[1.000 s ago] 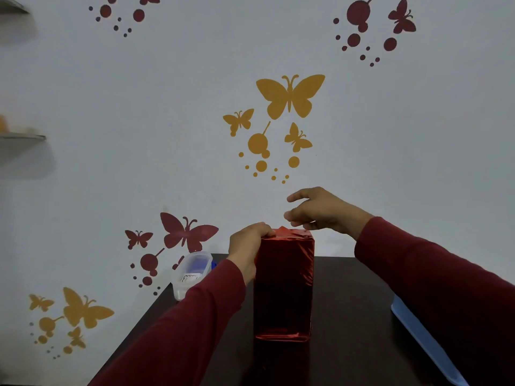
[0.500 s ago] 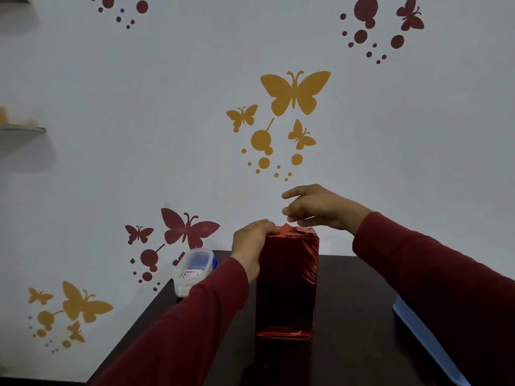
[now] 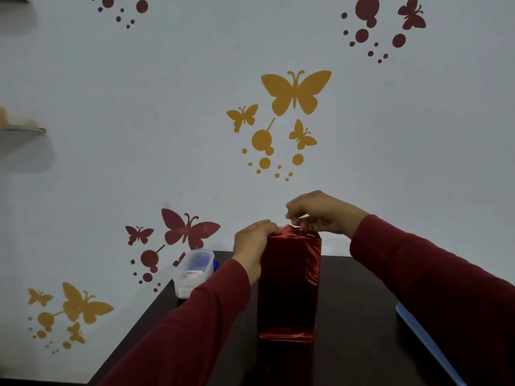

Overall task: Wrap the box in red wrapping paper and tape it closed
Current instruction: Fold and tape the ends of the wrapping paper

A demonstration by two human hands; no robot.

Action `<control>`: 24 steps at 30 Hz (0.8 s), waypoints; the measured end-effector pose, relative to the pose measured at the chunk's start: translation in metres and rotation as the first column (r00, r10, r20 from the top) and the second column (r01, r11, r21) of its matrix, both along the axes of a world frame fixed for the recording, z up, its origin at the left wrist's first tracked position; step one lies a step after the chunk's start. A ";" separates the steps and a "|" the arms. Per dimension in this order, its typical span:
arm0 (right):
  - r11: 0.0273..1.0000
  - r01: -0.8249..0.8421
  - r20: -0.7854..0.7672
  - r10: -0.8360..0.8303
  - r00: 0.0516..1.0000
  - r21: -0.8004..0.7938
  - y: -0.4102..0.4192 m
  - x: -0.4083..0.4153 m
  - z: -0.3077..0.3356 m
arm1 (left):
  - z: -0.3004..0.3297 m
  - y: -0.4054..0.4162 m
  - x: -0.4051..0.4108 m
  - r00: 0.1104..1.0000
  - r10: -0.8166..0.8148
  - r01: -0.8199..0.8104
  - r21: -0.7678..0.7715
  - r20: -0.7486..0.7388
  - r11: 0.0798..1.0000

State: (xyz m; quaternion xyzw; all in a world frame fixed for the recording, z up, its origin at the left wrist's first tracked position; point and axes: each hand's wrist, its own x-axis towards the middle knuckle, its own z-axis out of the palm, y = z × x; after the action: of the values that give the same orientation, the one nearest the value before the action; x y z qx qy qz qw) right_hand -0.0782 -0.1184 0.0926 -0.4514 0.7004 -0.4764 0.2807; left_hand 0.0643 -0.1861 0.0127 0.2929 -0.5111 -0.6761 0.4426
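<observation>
The box (image 3: 288,285) stands upright in the middle of the dark, matte surface (image 3: 354,316), a tall rectangular block already sheathed in glossy red wrapping paper (image 3: 303,263) that crinkles and catches the light along its right edge and at the folded band near its base. At the top the foil bunches into a small raised peak. The left hand (image 3: 253,240) rests against the box's upper left corner, its fingers (image 3: 271,228) curled over the top edge and grasping the paper there. The right hand (image 3: 320,213) reaches in above the box's top from the right, wrist bent, fingers (image 3: 295,217) pinched together on something thin and pale (tape, perhaps, though I cannot tell) right at the paper's peak. Both arms wear dark red sleeves (image 3: 418,274). Left of the box, near the surface's far edge, sits a small translucent plastic container (image 3: 193,273) with rounded corners. Right of the box, a flat blue sheet (image 3: 423,341) lies along the surface's edge.
</observation>
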 end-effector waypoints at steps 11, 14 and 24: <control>0.992 0.113 -0.224 -0.098 0.970 0.053 -0.011 0.004 0.000 | -0.004 -0.008 -0.003 1.000 -0.014 0.014 -0.014 -0.003 1.000; 0.993 0.116 -0.195 -0.108 0.975 0.030 -0.012 0.002 0.000 | -0.004 -0.009 -0.004 1.000 -0.017 0.017 -0.021 -0.009 1.000; 0.989 0.144 -0.144 -0.141 0.980 0.015 -0.023 0.013 0.019 | -0.016 -0.028 -0.020 0.996 0.071 -0.070 -0.032 0.049 0.997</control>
State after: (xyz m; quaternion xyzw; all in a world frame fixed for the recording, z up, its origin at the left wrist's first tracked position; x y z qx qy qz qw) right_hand -0.0650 -0.1414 0.1115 -0.4293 0.7550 -0.4531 0.2008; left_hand 0.0439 -0.2137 -0.0037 0.3209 -0.5214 -0.6448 0.4575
